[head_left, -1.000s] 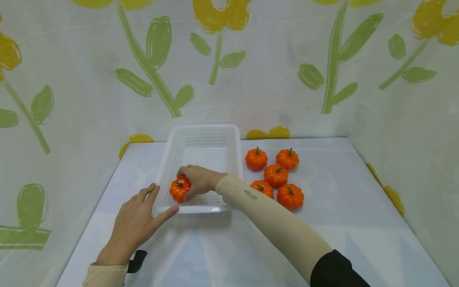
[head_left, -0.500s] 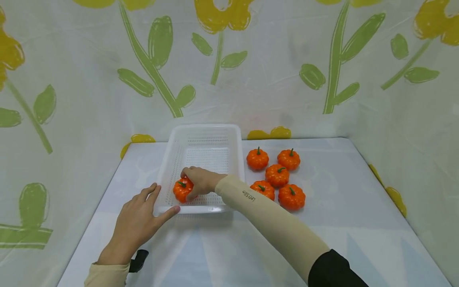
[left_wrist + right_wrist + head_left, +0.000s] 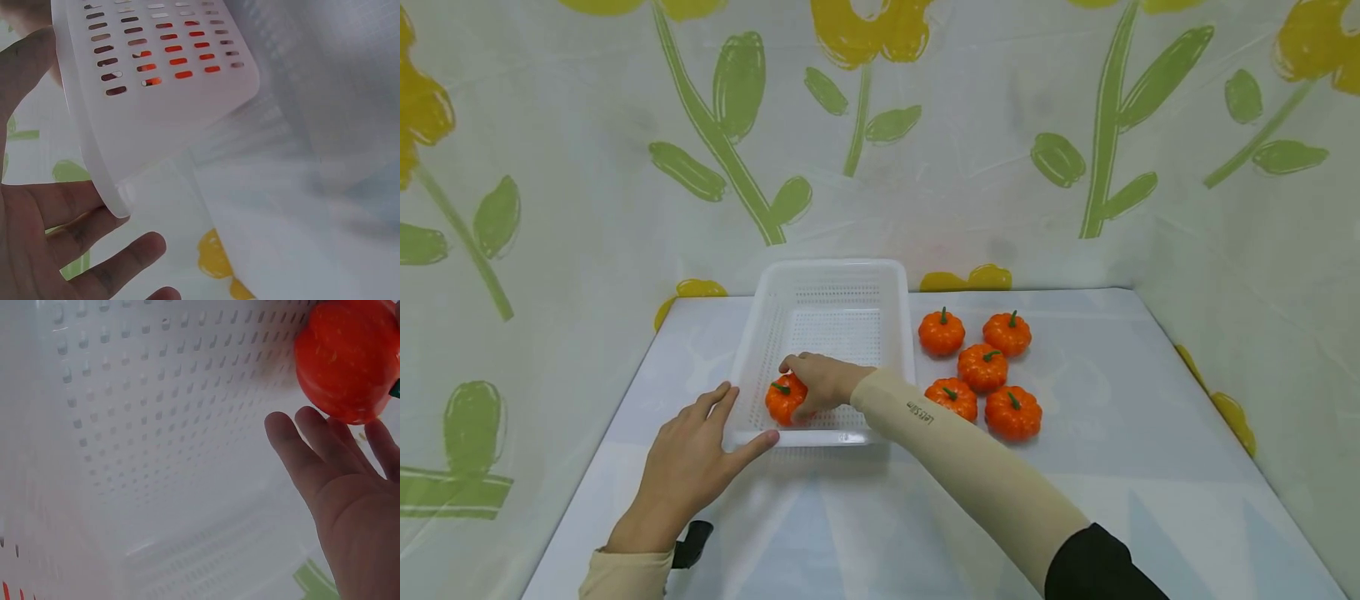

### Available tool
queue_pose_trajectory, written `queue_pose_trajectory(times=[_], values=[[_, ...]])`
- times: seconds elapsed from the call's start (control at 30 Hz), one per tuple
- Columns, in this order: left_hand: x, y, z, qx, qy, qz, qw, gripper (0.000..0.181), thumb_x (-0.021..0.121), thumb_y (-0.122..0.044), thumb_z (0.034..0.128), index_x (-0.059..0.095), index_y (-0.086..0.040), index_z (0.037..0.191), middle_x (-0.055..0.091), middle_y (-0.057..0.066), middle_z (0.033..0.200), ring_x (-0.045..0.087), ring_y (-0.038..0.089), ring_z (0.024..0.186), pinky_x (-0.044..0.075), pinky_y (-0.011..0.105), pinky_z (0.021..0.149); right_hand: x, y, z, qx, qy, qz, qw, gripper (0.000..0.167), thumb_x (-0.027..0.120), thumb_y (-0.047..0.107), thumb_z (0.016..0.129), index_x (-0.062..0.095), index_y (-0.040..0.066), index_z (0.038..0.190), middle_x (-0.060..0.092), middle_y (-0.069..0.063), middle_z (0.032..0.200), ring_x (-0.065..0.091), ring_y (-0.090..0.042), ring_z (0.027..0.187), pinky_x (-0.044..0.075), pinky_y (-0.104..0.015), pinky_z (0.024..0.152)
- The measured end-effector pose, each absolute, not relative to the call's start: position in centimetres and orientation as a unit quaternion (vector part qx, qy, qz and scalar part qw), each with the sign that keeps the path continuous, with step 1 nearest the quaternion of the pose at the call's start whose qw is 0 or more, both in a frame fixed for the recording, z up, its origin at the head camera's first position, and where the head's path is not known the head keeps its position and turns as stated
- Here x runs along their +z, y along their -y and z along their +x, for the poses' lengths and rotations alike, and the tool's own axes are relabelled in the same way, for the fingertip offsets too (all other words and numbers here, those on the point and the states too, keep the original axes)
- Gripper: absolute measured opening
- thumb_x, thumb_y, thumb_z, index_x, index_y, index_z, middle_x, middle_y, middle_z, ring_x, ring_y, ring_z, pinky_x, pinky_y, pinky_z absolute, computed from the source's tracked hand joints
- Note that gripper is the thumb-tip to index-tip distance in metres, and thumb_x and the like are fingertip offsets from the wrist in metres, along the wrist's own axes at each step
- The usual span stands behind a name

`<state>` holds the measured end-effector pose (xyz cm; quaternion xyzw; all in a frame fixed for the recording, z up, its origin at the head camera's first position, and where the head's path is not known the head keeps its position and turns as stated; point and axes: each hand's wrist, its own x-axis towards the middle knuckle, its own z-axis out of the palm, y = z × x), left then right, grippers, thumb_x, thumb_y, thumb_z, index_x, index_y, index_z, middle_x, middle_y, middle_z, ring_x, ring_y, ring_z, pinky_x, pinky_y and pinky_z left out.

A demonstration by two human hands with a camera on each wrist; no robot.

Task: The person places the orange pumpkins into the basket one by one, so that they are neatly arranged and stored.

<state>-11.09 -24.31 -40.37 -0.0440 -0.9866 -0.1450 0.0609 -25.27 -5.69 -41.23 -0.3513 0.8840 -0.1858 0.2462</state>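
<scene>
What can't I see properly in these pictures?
Head view: the right sleeve covers part of one table pumpkin.
Head view: the right hand hides part of the basket pumpkin.
Left wrist view: the basket wall hides most of that pumpkin.
Right wrist view: the picture's edge cuts off part of it.

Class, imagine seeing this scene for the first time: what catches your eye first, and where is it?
The five glossy orange pumpkins leap out, clustered on the table right of the white basket. Then comes a sixth pumpkin in the basket's near left part, with the right hand on it, while the left hand touches the basket.
</scene>
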Motion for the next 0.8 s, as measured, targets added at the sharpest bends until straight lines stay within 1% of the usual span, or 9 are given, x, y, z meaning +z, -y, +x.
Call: queue_pose_trajectory(times=[0.17,0.27,0.33,0.5,0.63,0.8], values=[[-40.5,24.2,-11.1,-0.144,0.987,-0.041,0.055,0.104,0.055,-0.078,0.0868,0.047,0.006,0.147,0.046,0.024,0.150,0.050,0.050,0.125,0.040,0.068,0.100,-40.4,5.3,-25.2,-0.194,-0.885,-0.345,0.245,0.082,0.084,0.031,0.085,0.039,0.018,0.153,0.046,-0.005,0.151,0.051,-0.017,0.126,0.046,-0.031,0.106],[-40.6,24.1,-11.1,-0.146,0.987,-0.042,0.056,0.103,0.055,-0.078,0.0870,0.047,0.005,0.147,0.046,0.023,0.149,0.050,0.050,0.125,0.040,0.068,0.100,-39.5,4.8,-25.0,-0.214,-0.883,-0.340,0.243,0.083,0.083,0.031,0.086,0.038,0.020,0.154,0.042,-0.005,0.155,0.048,-0.018,0.134,0.044,-0.035,0.109],[-40.6,24.1,-11.1,-0.149,0.986,-0.042,0.056,0.103,0.055,-0.078,0.0872,0.047,0.005,0.147,0.046,0.023,0.150,0.050,0.050,0.125,0.039,0.069,0.100,-38.8,4.5,-24.9,-0.226,-0.881,-0.341,0.240,0.082,0.083,0.031,0.086,0.038,0.021,0.154,0.040,-0.004,0.156,0.046,-0.019,0.136,0.044,-0.037,0.110],[-40.5,24.1,-11.1,-0.149,0.986,-0.043,0.054,0.103,0.056,-0.077,0.0871,0.046,0.005,0.147,0.046,0.024,0.150,0.050,0.050,0.125,0.039,0.069,0.101,-36.9,3.4,-24.5,-0.239,-0.878,-0.360,0.206,0.079,0.080,0.036,0.089,0.039,0.020,0.154,0.039,-0.003,0.157,0.045,-0.018,0.138,0.042,-0.037,0.112],[-40.3,24.1,-11.2,-0.147,0.986,-0.047,0.063,0.102,0.058,-0.076,0.0866,0.048,0.006,0.147,0.047,0.024,0.148,0.052,0.050,0.123,0.041,0.069,0.099,-35.5,2.0,-23.7,-0.257,-0.875,-0.376,0.164,0.076,0.079,0.038,0.090,0.041,0.018,0.153,0.042,-0.003,0.155,0.045,-0.019,0.138,0.041,-0.036,0.113],[-40.3,24.1,-11.1,-0.147,0.987,-0.038,0.052,0.104,0.057,-0.078,0.0857,0.047,0.005,0.147,0.046,0.025,0.149,0.051,0.050,0.124,0.040,0.070,0.099,-34.7,-0.6,-22.2,-0.273,-0.871,-0.393,0.110,0.072,0.078,0.037,0.091,0.044,0.017,0.151,0.047,-0.002,0.151,0.048,-0.018,0.135,0.043,-0.033,0.110]])
